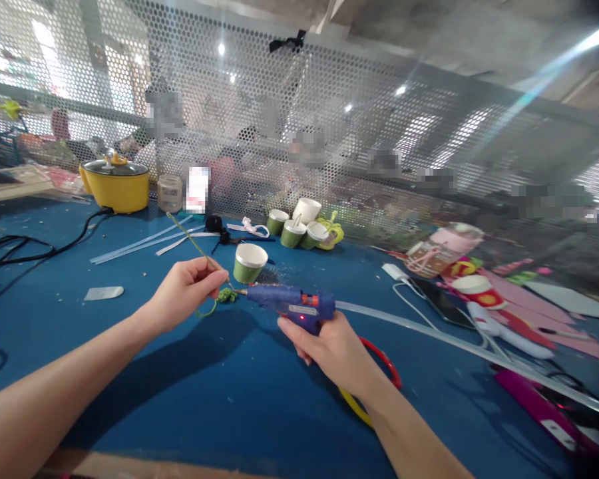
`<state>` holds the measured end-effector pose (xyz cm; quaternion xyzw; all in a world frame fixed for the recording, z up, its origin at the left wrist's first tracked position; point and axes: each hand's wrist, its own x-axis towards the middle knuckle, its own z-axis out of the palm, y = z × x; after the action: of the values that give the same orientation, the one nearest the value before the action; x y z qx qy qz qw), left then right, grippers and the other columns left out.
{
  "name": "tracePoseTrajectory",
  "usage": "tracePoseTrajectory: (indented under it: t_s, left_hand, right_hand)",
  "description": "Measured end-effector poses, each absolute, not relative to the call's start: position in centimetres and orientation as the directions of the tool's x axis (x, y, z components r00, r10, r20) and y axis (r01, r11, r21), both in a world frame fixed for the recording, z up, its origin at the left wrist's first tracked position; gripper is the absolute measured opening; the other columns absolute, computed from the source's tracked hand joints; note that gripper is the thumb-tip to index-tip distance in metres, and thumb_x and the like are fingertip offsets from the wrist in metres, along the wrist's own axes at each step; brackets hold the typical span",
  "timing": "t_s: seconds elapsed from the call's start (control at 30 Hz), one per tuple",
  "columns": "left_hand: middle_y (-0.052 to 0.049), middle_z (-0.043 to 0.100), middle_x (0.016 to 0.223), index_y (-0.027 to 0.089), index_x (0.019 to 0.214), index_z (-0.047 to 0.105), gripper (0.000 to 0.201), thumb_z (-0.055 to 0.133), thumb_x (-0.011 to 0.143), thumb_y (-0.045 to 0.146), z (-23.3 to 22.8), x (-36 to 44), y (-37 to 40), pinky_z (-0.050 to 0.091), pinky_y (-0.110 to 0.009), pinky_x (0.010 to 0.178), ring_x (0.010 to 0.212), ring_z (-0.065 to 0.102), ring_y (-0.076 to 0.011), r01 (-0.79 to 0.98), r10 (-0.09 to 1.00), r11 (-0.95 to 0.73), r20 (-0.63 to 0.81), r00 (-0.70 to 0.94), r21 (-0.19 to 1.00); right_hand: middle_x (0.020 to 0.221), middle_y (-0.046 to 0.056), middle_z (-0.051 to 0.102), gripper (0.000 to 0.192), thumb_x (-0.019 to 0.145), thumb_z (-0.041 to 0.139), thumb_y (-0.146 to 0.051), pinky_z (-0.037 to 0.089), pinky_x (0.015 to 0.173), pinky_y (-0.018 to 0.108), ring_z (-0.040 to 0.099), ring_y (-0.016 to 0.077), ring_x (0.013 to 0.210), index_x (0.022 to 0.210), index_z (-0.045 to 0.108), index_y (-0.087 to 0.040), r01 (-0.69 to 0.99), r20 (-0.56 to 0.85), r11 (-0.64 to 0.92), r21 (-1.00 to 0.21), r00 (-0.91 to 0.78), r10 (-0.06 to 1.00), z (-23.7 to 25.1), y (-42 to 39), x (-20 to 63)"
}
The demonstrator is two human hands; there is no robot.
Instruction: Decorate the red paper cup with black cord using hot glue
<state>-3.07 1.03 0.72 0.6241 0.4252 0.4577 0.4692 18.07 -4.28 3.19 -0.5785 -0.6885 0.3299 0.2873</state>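
Observation:
My left hand (187,291) pinches a thin green wire stem (192,243) that slants up to the left, with a small green knot (226,295) at its lower end. My right hand (332,349) grips a blue hot glue gun (292,303) by its handle. The gun's nozzle points left and touches the green knot. A long clear glue stick (429,329) sticks out of the gun's back toward the right. A green paper cup (249,262) stands just behind the knot on the blue table (204,392).
A yellow electric pot (116,181) and a glass jar (170,193) stand at the back left, with black cables (40,249) nearby. Several green cups (299,229) cluster at the back. Phone, scissors, pink sheets and ribbon lie at right. A perforated metal screen (329,120) closes the back.

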Motion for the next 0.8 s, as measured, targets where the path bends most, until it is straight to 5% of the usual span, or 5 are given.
tracePoseTrajectory:
  t_s: [0.23,0.43,0.53,0.8]
  left_hand:
    - [0.005,0.046,0.051,0.015,0.067,0.052,0.020,0.051,0.075,0.034,0.7,-3.1,1.0,0.025,-0.018,0.039,0.041,0.034,-0.0046,0.119,0.963,-0.199,0.172,0.207,0.973]
    - [0.005,0.047,0.051,0.015,0.069,0.054,0.020,0.052,0.075,0.034,0.6,-3.1,1.0,0.025,-0.017,0.038,0.040,0.034,-0.0044,0.129,0.963,-0.206,0.177,0.204,0.970]
    - [0.005,0.047,0.051,0.015,0.069,0.053,0.020,0.052,0.075,0.035,0.6,-3.2,1.0,0.024,-0.017,0.037,0.039,0.033,-0.0041,0.117,0.961,-0.202,0.174,0.213,0.972]
    - [0.005,0.047,0.052,0.015,0.070,0.052,0.019,0.050,0.077,0.033,0.7,-3.2,0.8,0.024,-0.017,0.038,0.040,0.032,-0.0035,0.098,0.953,-0.213,0.184,0.242,0.972]
  right_hand:
    - [0.041,-0.006,0.044,0.021,0.077,0.053,-0.035,0.039,0.046,0.023,0.041,0.0083,0.039,0.074,0.055,-0.014,0.457,0.019,0.126,-0.881,-0.231,0.973,3.2,-4.2,18.4]
    - [0.051,-0.001,0.051,0.027,0.068,0.063,-0.038,0.039,0.048,0.023,0.047,0.0103,0.049,0.069,0.055,-0.013,0.354,0.109,0.109,-0.929,-0.022,0.994,3.0,-2.7,19.7]
    - [0.065,0.003,0.057,0.036,0.067,0.061,-0.047,0.041,0.052,0.023,0.052,0.0125,0.058,0.075,0.057,-0.013,0.411,0.116,0.060,-0.910,0.112,0.987,2.4,-1.5,20.8]
    - [0.051,0.003,0.055,0.038,0.080,0.039,-0.049,0.042,0.047,0.023,0.052,0.0119,0.044,0.065,0.051,-0.016,0.762,0.113,-0.120,-0.637,0.246,0.963,0.6,2.0,24.0]
